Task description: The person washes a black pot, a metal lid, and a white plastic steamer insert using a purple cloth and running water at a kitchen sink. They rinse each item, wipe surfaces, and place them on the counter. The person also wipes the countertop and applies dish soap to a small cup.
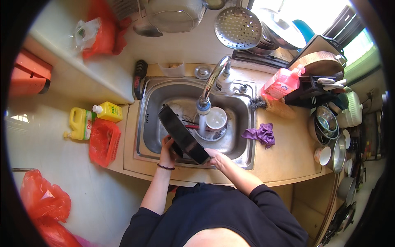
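Over the near part of the steel sink [154,123], both my hands hold a long black rectangular object [183,134], perhaps a tray or panel, tilted with its far end to the left. My left hand [168,151] grips it from its left side, fingers partly hidden behind it. At the near right end, my right hand [214,156] holds its corner. Water [202,123] runs from the curved metal faucet [216,72] into a bowl [219,136] in the sink. A white cup [216,118] stands in that bowl, and a red handle [192,126] lies beside it.
Right of the sink lie a purple cloth [265,134], a pink pump bottle [281,84] and stacked steel bowls [325,120]. At left are yellow detergent bottles [111,111] and a red plastic basket [105,142]. A perforated skimmer [238,28] hangs above the faucet.
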### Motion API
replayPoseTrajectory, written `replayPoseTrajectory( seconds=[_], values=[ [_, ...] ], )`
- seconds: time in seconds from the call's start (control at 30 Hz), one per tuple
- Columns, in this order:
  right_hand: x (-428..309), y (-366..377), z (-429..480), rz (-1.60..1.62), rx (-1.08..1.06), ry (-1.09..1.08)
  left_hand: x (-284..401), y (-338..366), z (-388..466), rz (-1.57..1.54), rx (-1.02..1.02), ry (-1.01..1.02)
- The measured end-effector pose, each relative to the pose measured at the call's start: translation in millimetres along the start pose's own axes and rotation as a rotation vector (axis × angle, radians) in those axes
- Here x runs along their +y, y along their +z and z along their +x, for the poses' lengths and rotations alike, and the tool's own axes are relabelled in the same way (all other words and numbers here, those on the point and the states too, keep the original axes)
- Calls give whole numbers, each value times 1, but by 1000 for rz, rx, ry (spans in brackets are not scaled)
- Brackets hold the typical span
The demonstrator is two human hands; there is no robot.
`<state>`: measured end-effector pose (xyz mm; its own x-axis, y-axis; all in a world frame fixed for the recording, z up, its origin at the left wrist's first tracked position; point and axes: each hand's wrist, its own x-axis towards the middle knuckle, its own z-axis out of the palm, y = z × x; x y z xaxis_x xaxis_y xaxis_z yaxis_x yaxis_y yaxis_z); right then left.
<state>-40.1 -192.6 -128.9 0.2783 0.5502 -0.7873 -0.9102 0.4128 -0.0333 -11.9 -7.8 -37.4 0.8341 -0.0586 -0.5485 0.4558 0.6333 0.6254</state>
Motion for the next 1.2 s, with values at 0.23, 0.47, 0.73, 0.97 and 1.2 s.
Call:
replayPoseTrajectory(
  seconds=[0.23,0.47,0.73,0.97,1.2],
  values=[
    [-7,30,-6,-137,8,-232,35,9,20,562,87,246],
    [-45,25,-68,-209,132,-701,45,36,35,1430,188,673],
    [-52,1,-124,-397,462,-914,3,80,14,1513,-235,707],
    [-44,-23,-152,-472,547,-693,-20,103,0,1592,-463,834],
    [-51,-25,-132,-358,334,-772,-14,96,3,1588,-470,1063]
  ],
)
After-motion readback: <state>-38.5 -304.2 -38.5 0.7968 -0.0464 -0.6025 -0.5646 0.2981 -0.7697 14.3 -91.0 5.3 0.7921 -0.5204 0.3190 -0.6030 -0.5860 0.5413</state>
